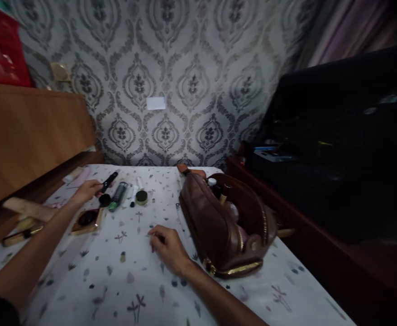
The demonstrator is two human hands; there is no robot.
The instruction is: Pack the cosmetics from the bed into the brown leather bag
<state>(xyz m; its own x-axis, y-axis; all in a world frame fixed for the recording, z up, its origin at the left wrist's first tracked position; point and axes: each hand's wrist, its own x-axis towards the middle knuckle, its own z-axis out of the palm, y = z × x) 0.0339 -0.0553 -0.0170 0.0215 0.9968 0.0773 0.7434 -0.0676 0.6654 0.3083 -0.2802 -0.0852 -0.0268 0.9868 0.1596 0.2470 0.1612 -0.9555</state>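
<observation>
A brown bag (218, 222) lies open on the flowered tablecloth (117, 280). Just left of it the right hand (169, 246) rests with its fingers curled; whether it holds anything I cannot tell. Well left of the bag, the left hand (86, 190) pinches a black stick (110, 180).

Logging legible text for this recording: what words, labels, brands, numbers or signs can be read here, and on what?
No text can be read anywhere in this frame.
Green tube: any print is too blurred and dim.
White patch on the wall: looks blank.
Brown pouch and the bottles in it: no legible label.
Items on the dark shelf at right: too dark.
</observation>
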